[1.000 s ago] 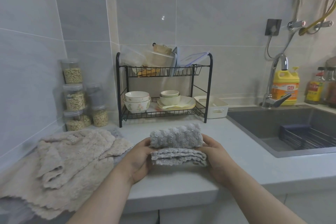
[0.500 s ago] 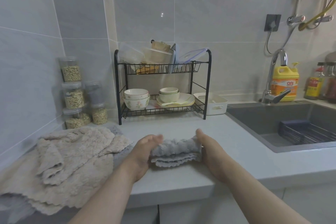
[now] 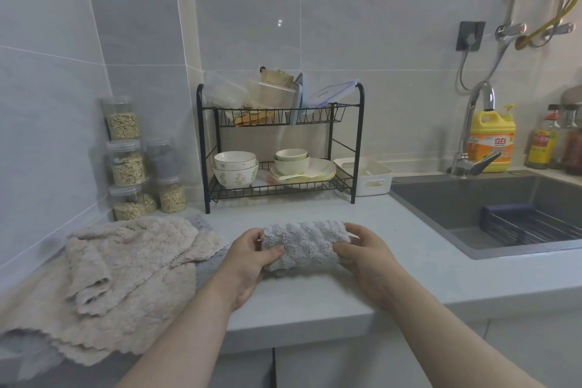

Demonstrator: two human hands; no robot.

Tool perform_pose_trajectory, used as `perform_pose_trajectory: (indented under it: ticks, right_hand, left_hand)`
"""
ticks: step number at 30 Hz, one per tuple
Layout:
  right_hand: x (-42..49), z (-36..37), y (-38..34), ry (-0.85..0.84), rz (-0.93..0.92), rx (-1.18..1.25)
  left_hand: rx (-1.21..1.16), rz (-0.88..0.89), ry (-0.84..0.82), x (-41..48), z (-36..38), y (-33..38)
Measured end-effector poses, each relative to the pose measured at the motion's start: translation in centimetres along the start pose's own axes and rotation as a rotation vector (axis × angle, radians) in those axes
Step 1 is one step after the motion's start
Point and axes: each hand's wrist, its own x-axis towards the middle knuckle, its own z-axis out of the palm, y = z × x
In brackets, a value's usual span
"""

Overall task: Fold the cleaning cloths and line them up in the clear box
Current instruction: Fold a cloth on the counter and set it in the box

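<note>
A folded grey cleaning cloth (image 3: 304, 244) lies on the white counter (image 3: 315, 296) in front of me. My left hand (image 3: 248, 258) grips its left end, thumb on top. My right hand (image 3: 362, 250) grips its right end, fingers curled over the edge. A heap of unfolded beige cloths (image 3: 122, 264) lies at the left, hanging over the counter's front edge, with a grey cloth (image 3: 201, 224) partly under it. Clear plastic boxes (image 3: 252, 93) sit on the top shelf of the black rack (image 3: 280, 142).
The rack's lower shelf holds bowls (image 3: 236, 167) and plates. A white basket (image 3: 365, 175) stands beside it. Stacked jars (image 3: 126, 161) of grain fill the left corner. The sink (image 3: 491, 214), tap (image 3: 472, 138) and yellow detergent bottle (image 3: 491, 138) are at the right.
The cloth's raised upper half has been brought down over the lower half, making a thicker, flatter bundle. Both hands shifted from its ends onto its top.
</note>
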Motion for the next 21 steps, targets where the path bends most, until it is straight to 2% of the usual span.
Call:
perform_pose_trajectory:
  ticks: [4, 9, 14, 21]
  right_hand:
    - [0.3, -0.1, 0.4, 0.028, -0.027, -0.040]
    - [0.7, -0.3, 1.0, 0.011, -0.065, -0.131]
    - [1.7, -0.7, 1.9, 0.025, -0.088, -0.282]
    - [2.0, -0.2, 1.1, 0.130, 0.071, -0.372]
  left_hand:
    - [0.007, 0.027, 0.019, -0.7, 0.6, 0.3]
    - [0.110, 0.048, -0.059, -0.9, 0.6, -0.4]
    - [0.133, 0.055, 0.058, 0.2, 0.1, -1.0]
    - [0.188, -0.062, 0.183, 0.4, 0.6, -0.2]
